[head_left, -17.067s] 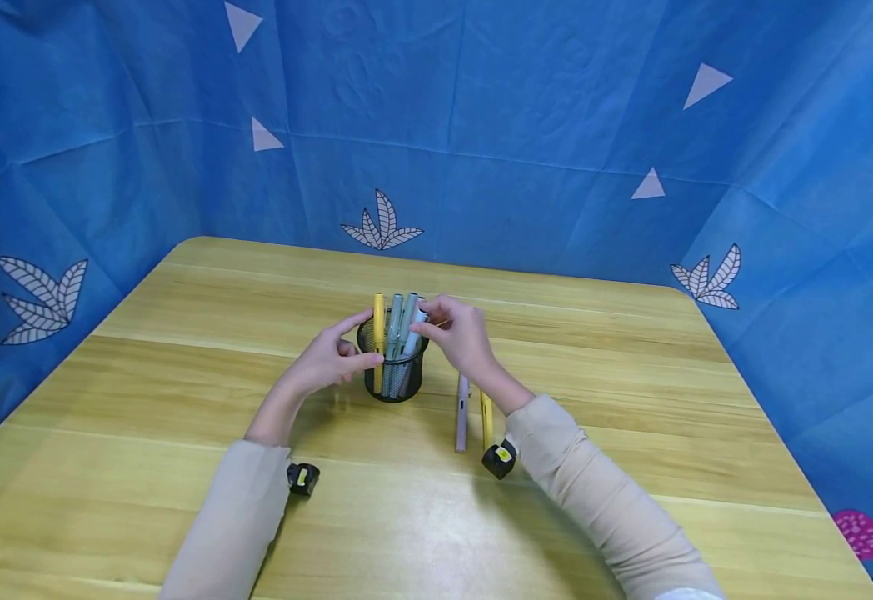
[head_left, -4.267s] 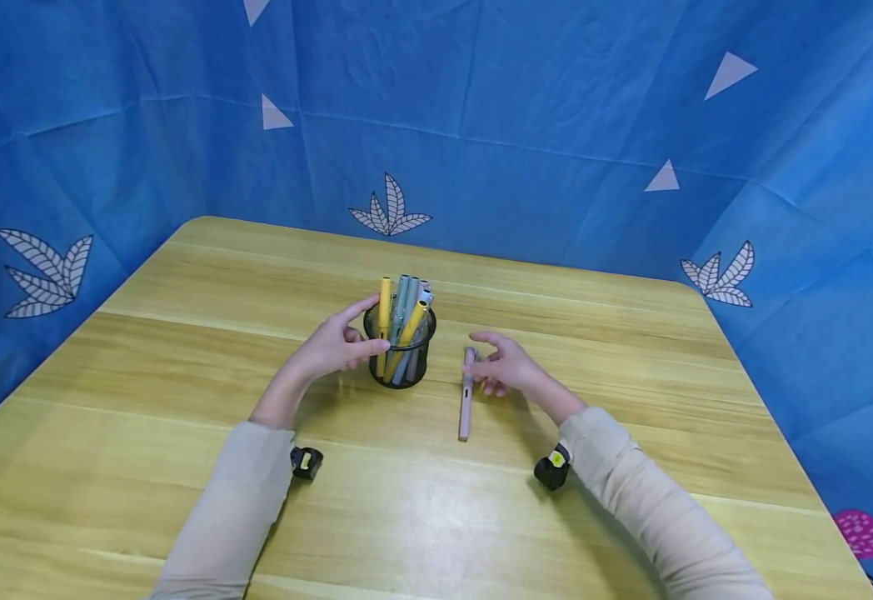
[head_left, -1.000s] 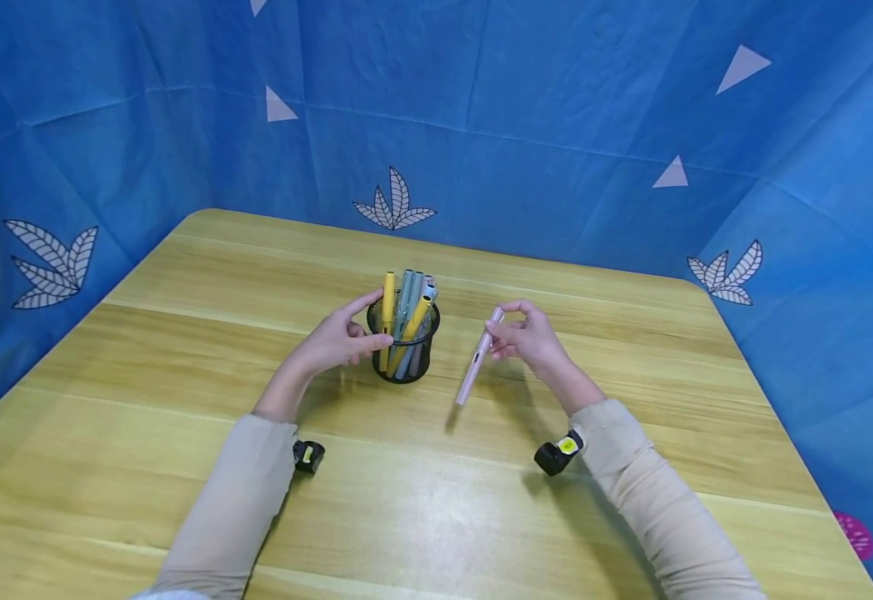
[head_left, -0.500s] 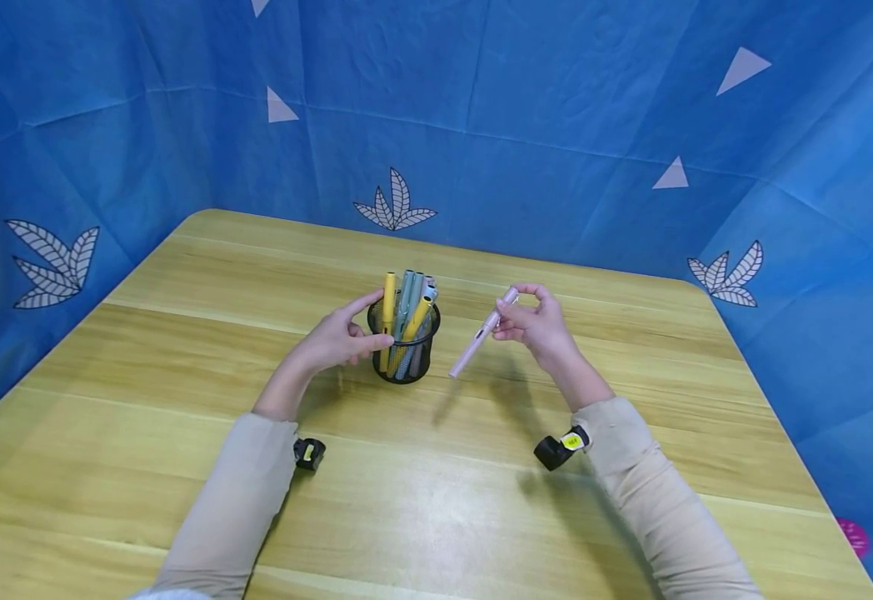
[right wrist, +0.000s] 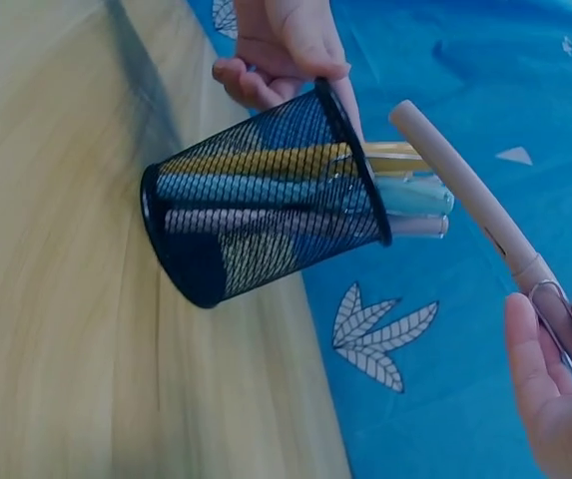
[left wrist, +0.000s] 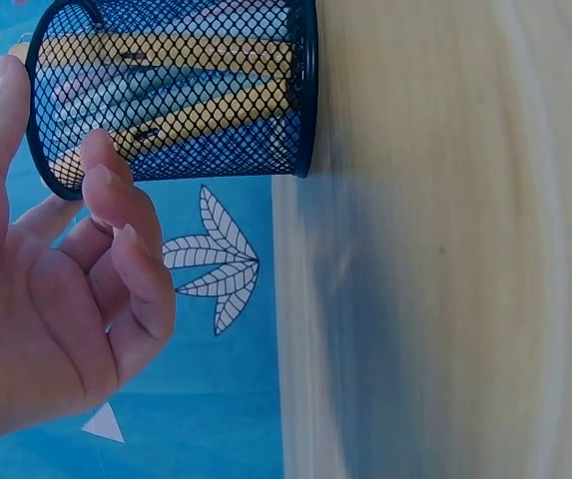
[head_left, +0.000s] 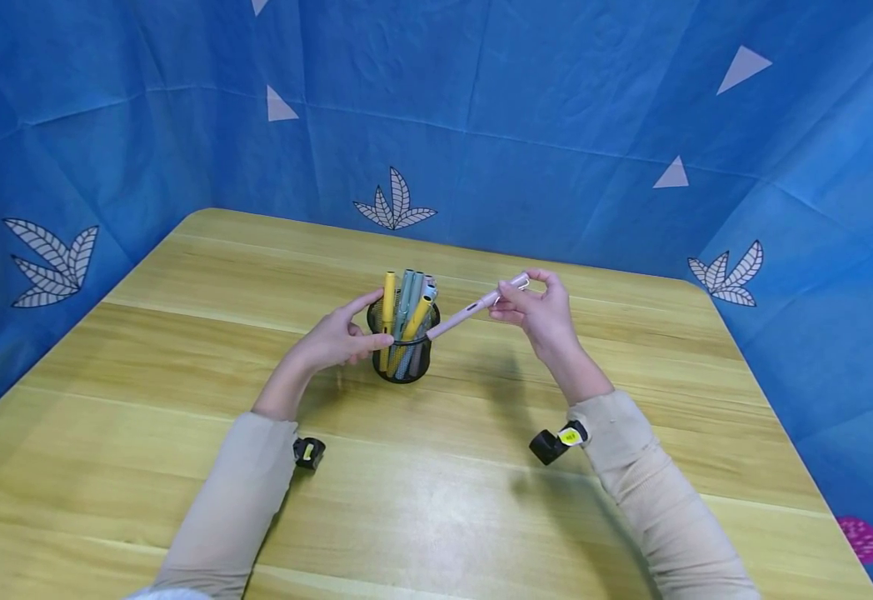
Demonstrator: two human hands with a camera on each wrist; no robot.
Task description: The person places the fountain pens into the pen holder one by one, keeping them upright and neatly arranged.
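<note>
A black mesh pen holder [head_left: 401, 367] stands upright on the table, with several yellow, green and pale pens [head_left: 409, 300] in it. My left hand [head_left: 329, 340] steadies the holder by its rim, thumb at the near side and index finger further back; the other fingers curl beside the mesh in the left wrist view. Between thumb and fingers my right hand [head_left: 541, 317] pinches a lilac pen [head_left: 474, 310] near its clip end. That pen slants down to the left, its free end right at the holder's rim in the head view. The right wrist view shows the lilac pen [right wrist: 470, 195] beside the holder's mouth.
The wooden table [head_left: 406, 500] reaches back to a blue patterned curtain [head_left: 526, 125], which also hangs along both sides. A small black camera sits at each wrist, the left one [head_left: 308, 453] low by the table and the right one [head_left: 556, 442] above its shadow.
A yellow pen has gone from the table into the holder. My right hand has lifted the lilac pen off the table, tilted it and brought its end to the holder's rim. The left hand stays.
</note>
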